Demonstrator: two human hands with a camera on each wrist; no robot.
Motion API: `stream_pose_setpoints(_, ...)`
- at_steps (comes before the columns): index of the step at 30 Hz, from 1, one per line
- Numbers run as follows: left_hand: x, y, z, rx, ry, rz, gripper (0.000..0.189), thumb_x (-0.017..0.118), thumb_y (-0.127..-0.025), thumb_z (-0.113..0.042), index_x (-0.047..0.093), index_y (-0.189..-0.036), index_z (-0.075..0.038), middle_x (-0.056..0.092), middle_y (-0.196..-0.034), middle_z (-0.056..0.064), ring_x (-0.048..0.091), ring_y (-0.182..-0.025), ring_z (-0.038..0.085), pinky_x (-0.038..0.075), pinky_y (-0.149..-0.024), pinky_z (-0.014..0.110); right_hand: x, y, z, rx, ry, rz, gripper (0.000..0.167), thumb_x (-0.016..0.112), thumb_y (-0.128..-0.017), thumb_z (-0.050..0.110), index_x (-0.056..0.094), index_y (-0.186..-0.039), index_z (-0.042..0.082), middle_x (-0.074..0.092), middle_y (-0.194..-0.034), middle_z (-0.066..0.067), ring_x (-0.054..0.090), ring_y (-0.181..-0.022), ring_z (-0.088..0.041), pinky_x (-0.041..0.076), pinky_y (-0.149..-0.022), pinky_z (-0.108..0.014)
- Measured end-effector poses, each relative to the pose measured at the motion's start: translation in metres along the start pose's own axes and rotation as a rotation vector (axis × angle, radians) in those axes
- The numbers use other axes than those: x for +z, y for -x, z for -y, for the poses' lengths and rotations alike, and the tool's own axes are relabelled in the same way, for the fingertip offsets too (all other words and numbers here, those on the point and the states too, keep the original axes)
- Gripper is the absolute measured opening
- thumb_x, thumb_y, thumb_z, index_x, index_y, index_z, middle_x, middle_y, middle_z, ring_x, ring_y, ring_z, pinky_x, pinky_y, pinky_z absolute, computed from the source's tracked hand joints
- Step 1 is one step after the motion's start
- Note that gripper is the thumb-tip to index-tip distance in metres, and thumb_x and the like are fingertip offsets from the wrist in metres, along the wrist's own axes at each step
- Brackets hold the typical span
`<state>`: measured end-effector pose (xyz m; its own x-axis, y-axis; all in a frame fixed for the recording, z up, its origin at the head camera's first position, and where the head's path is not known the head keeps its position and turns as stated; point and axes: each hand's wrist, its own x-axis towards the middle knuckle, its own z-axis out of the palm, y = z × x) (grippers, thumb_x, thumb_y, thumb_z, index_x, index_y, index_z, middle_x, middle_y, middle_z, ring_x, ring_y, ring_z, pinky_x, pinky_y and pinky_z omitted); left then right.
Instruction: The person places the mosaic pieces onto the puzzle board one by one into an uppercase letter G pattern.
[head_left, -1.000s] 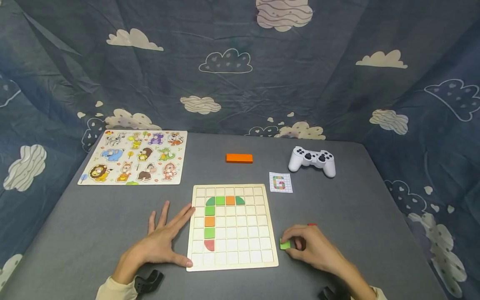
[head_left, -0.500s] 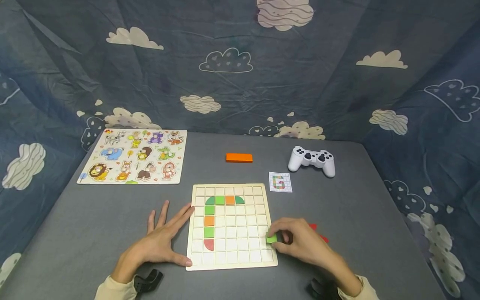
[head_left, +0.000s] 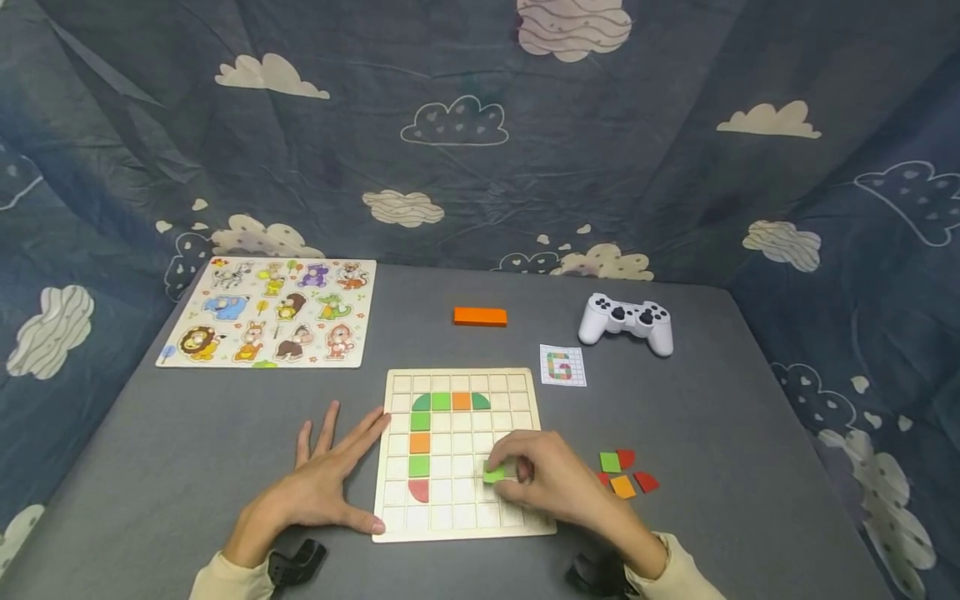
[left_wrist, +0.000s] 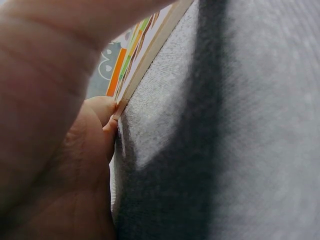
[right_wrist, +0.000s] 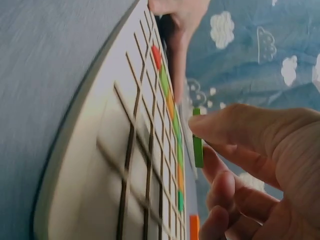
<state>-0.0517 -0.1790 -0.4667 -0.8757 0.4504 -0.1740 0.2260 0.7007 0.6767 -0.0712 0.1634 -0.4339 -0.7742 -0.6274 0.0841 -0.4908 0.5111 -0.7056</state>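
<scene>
A wooden grid board (head_left: 480,523) lies in front of the person, with green, orange and red tiles set in its squares in a row and a column. My right hand (head_left: 558,479) pinches a green square tile (head_left: 492,475) between thumb and fingers over the right half of the board. In the right wrist view that green tile (right_wrist: 198,150) stands on edge, apart from the board's surface. Fingers spread, my left hand (head_left: 322,483) rests at the board's left edge, thumb at the lower corner. The left wrist view shows its fingers touching the board's edge (left_wrist: 145,62).
Several loose tiles, including an orange square tile (head_left: 622,487), lie right of the board. Beyond it are a pattern card (head_left: 562,366), a white game controller (head_left: 626,323) and an orange block (head_left: 480,317). An animal puzzle board (head_left: 270,321) lies at the back left.
My right hand has carried the green tile left from the table to above the board, uncovering the loose tiles at the right. The left hand stays where it was.
</scene>
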Motion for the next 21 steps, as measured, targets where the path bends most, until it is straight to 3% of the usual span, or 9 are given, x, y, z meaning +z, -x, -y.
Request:
stream_pose_setpoints(12,0.000,0.000,0.001,-0.003,0.003,0.002,0.134,0.089,-0.056,-0.064,0.018,-0.162,-0.023,0.013,-0.170,0.007,-0.027,-0.146,0.051,-0.022,-0.105,0.075,0.032,-0.024,0.021,-0.005,0.042,0.046,0.018,0.083,-0.077,0.009,0.075,-0.092,0.016,0.072,-0.091,0.007,0.045,-0.061,0.005,0.040,-0.059,-0.013)
stream_pose_setpoints(21,0.000,-0.001,0.000,-0.004,0.008,0.005,0.134,0.089,-0.057,-0.064,0.018,-0.162,-0.023,0.012,-0.170,0.006,-0.027,-0.146,0.051,-0.022,-0.105,0.075,0.045,-0.034,0.028,0.032,0.155,0.103,0.018,0.078,-0.078,0.010,0.077,-0.094,0.018,0.070,-0.087,0.010,0.041,-0.058,0.005,0.035,-0.052,-0.012)
